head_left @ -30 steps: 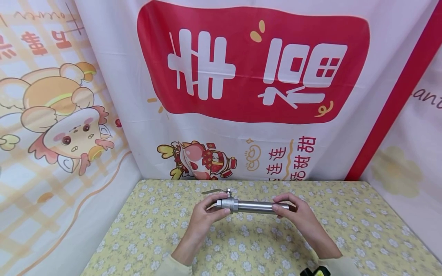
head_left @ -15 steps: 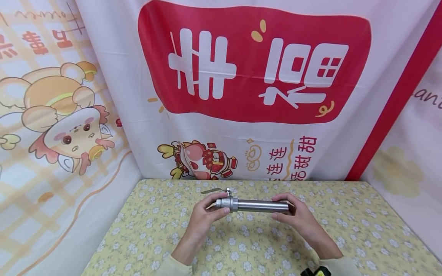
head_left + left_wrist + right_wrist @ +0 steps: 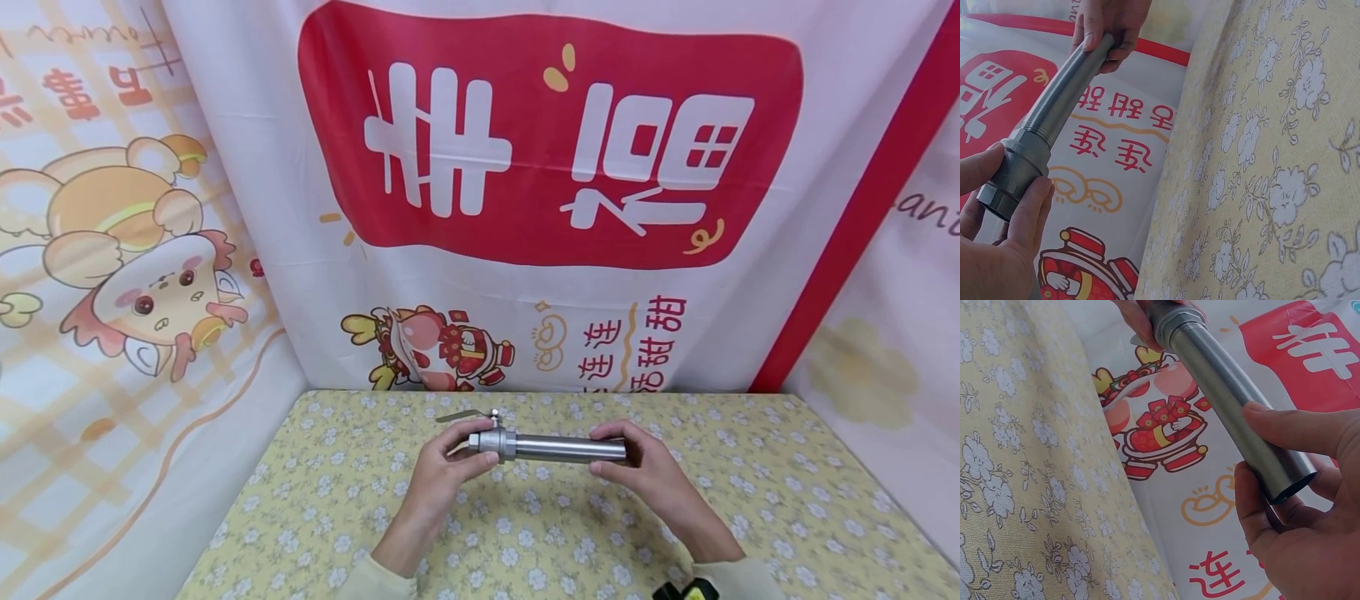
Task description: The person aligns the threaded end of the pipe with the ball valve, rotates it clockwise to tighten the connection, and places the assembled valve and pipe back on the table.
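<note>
A metal ball valve [image 3: 493, 443] with a thin lever handle [image 3: 459, 415] sits on the left end of a steel pipe [image 3: 562, 448]. My left hand [image 3: 441, 471] grips the valve body, fingers on the far side and thumb on the near one. In the left wrist view, threads show where the pipe enters the valve [image 3: 1019, 165]. My right hand [image 3: 651, 462] holds the pipe's free end between thumb and fingers. The right wrist view shows the open mouth of the pipe [image 3: 1229, 394] within the curl of that hand. Held level, the assembly runs left to right above the table.
A yellow flowered cloth covers the table [image 3: 525, 542]. Behind it hangs a white printed curtain [image 3: 540, 287] with a red panel, and more printed cloth [image 3: 225, 358] stands at the left side. A small black and yellow object [image 3: 686, 590] shows by the right sleeve.
My right thumb has slid from the face of the pipe down to its lower edge, and the right fingers have shifted slightly. The left hand and valve stay almost where they were.
</note>
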The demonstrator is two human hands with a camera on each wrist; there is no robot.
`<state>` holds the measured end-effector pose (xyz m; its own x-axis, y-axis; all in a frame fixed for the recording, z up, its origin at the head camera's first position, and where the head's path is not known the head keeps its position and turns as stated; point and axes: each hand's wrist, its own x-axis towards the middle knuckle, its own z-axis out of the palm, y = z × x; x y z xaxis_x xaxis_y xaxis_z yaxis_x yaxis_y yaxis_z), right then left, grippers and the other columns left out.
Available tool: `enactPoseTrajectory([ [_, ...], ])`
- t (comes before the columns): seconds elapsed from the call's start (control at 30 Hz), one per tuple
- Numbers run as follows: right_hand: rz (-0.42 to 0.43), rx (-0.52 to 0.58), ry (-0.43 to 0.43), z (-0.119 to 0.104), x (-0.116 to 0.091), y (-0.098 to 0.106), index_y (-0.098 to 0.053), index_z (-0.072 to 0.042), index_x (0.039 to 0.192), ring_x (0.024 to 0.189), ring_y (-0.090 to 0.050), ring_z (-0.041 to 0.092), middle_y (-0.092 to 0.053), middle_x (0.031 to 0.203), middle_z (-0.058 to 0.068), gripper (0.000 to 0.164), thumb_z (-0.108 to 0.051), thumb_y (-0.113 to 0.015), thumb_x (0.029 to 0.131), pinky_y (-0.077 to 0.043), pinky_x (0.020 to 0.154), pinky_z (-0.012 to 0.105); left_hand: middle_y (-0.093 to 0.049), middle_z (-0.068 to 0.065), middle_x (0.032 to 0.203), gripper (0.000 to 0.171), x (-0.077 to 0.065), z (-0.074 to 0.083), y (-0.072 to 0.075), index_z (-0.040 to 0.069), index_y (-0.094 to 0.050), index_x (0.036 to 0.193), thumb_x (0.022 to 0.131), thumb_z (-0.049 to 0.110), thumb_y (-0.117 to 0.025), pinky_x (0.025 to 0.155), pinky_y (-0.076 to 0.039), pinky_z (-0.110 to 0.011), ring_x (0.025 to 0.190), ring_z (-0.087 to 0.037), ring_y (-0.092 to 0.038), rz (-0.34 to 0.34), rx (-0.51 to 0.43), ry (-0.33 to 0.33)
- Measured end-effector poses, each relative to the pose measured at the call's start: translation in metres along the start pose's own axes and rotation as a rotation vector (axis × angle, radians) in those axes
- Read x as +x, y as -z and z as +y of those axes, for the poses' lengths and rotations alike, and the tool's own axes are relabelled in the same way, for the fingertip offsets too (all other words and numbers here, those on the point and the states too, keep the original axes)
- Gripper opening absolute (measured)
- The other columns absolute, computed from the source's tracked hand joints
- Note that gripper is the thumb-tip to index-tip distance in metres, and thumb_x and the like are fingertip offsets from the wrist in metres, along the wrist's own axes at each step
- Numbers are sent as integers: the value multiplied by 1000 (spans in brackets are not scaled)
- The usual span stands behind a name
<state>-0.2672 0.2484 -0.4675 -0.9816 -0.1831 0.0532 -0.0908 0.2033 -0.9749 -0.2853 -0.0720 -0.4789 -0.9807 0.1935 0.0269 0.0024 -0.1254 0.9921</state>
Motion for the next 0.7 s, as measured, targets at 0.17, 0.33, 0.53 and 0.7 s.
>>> enactPoseTrajectory([
  [0.17, 5, 16, -15, -1, 0, -1, -61, -3, 142, 108, -67, 21, -61, 138, 20, 50, -17, -83, 99, -62, 82, 31, -60, -11, 154, 51, 0, -1, 1, 11, -73, 139, 91, 14, -89, 99, -63, -30, 125, -25, -72, -2, -7, -3],
  [0.33, 11, 22, -26, -2, 0, -1, -62, -4, 143, 108, -68, 19, -63, 137, 19, 51, -18, -82, 99, -62, 84, 31, -60, -11, 154, 50, 0, -1, 0, 11, -73, 139, 91, 13, -89, 99, -63, -30, 124, -25, -72, -2, -9, -8],
  [0.53, 18, 21, -18, -1, 0, 0, -63, -4, 143, 107, -68, 18, -64, 134, 16, 50, -19, -82, 99, -62, 85, 30, -60, -11, 154, 51, 1, -1, 0, 10, -73, 139, 91, 13, -89, 99, -63, -30, 123, -24, -73, 2, -18, 1],
  [0.7, 21, 19, -19, -2, 0, 0, -63, -4, 143, 106, -68, 18, -64, 134, 15, 50, -20, -82, 100, -61, 85, 30, -60, -11, 154, 51, 1, -1, 0, 10, -73, 139, 91, 12, -89, 99, -63, -30, 123, -24, -73, 1, -25, 2],
])
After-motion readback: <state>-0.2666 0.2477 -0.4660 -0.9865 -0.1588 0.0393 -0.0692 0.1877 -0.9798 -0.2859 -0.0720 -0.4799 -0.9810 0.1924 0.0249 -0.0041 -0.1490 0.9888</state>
